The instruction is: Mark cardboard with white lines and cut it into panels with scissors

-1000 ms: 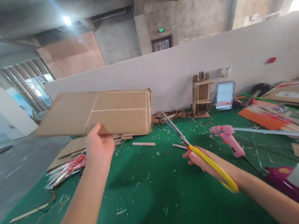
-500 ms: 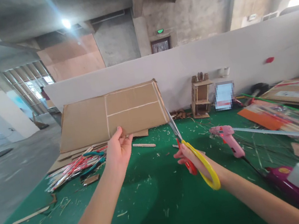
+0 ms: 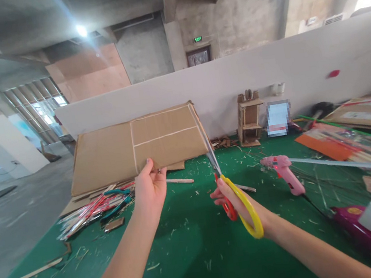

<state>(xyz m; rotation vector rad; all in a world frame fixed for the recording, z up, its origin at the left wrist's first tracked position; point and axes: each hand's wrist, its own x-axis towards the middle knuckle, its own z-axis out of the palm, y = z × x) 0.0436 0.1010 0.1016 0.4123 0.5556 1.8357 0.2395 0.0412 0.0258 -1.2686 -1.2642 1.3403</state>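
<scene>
A flat sheet of brown cardboard (image 3: 104,156) with pale lines marked across its right half is tilted up over the table. Its lower edge is pinched in my left hand (image 3: 151,186), thumb in front and the other fingers mostly behind. My right hand (image 3: 236,201) is closed round a pair of scissors (image 3: 249,211) with one yellow and one red handle. The blades point up and meet the cardboard's right edge near its lower corner, beside a pale line there. Part of the blades is hidden at the sheet, so how far apart they stand is unclear.
On the green table (image 3: 184,261) lie scraps and a wooden stick (image 3: 180,180). Pliers (image 3: 116,204) and plastic-wrapped sticks are at left. A small cardboard shelf (image 3: 251,119) stands behind; a pink glue gun (image 3: 285,172) and purple power strip (image 3: 365,232) sit at right.
My right hand and the scissors have shifted slightly left, their tips still at the cardboard's right edge. The sheet's left end has dipped a little.
</scene>
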